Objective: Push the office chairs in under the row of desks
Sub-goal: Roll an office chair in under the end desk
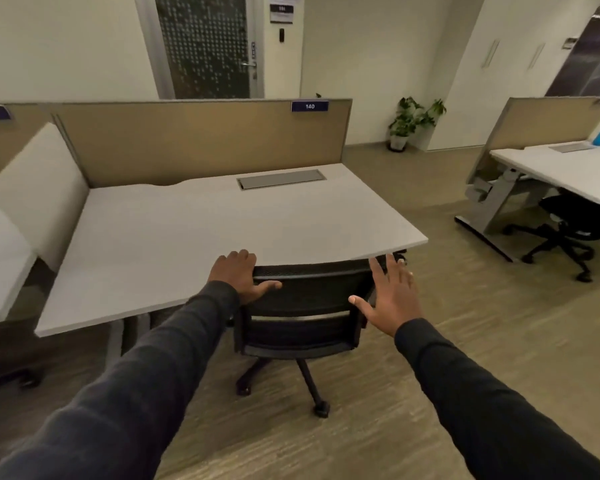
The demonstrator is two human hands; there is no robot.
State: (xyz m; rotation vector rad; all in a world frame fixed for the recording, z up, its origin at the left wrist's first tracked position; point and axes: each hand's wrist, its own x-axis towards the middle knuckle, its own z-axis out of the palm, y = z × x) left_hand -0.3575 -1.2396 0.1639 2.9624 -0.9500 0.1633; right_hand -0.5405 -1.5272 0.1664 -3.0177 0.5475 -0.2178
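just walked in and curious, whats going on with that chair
A person is tidying a black office chair in at the white desk. The left hand rests on the top of the backrest, thumb hooked over it; the right hand is open, fingers spread, at the backrest's right edge. The seat is already under the desk.

Chair on wood-look floor

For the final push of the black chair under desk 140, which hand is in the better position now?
Left. The left hand already grips the top corner of the chair backrest, thumb hooked over the rim. The right hand is open with spread fingers beside the other corner and does not seem to hold it.
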